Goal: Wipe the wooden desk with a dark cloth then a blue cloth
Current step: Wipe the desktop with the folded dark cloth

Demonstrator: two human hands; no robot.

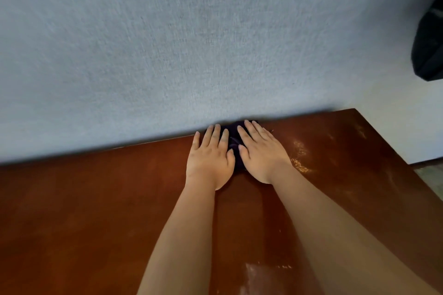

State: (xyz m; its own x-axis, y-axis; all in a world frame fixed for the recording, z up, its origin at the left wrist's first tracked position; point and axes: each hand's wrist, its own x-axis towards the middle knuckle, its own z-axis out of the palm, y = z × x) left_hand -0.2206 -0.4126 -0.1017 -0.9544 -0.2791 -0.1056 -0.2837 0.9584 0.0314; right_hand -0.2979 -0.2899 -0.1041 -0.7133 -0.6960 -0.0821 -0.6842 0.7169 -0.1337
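Observation:
The dark cloth (233, 143) lies bunched on the wooden desk (96, 211), at its far edge against the wall. My left hand (209, 158) and my right hand (261, 153) both press flat on the cloth, fingers stretched and pointing at the wall. Only a strip of cloth shows between and beyond the hands. No blue cloth is in view.
A grey-blue textured wall (191, 43) rises right behind the desk. Pale dusty smears and crumbs (300, 163) lie on the wood to the right of my hands. A dark object (429, 43) sits at the right edge. The desk's right end (393, 148) drops to the floor.

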